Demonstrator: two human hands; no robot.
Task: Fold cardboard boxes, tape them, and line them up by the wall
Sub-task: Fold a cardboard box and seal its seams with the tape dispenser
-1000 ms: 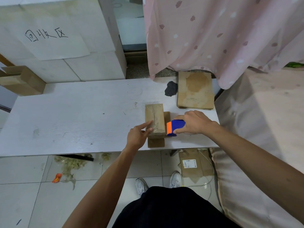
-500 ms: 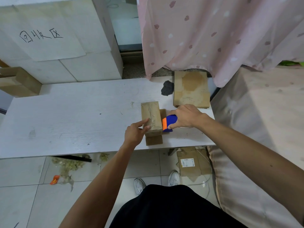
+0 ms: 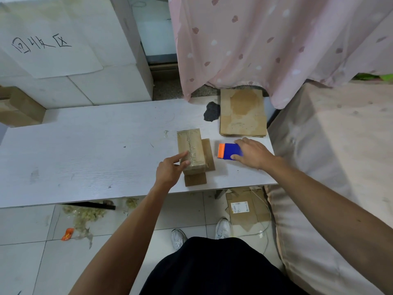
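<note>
A small folded cardboard box (image 3: 192, 149) stands on the white table (image 3: 85, 150), with tape along its top seam and loose flaps lying flat at its near and right sides. My left hand (image 3: 172, 170) touches the box's left side, index finger stretched along the top edge. To the right, my right hand (image 3: 252, 153) holds a blue tape dispenser with an orange end (image 3: 228, 151), which lies on the table a short gap away from the box.
A stack of flat cardboard sheets (image 3: 242, 112) lies at the table's far right, beside a dark patch (image 3: 211, 111). More folded boxes (image 3: 19, 107) sit at the far left by the wall. A pink curtain (image 3: 265, 39) hangs behind. Cardboard (image 3: 244, 209) and scraps lie on the floor.
My right hand has pulled the tape dispenser away from the box's right side to the right. My left hand stays against the box.
</note>
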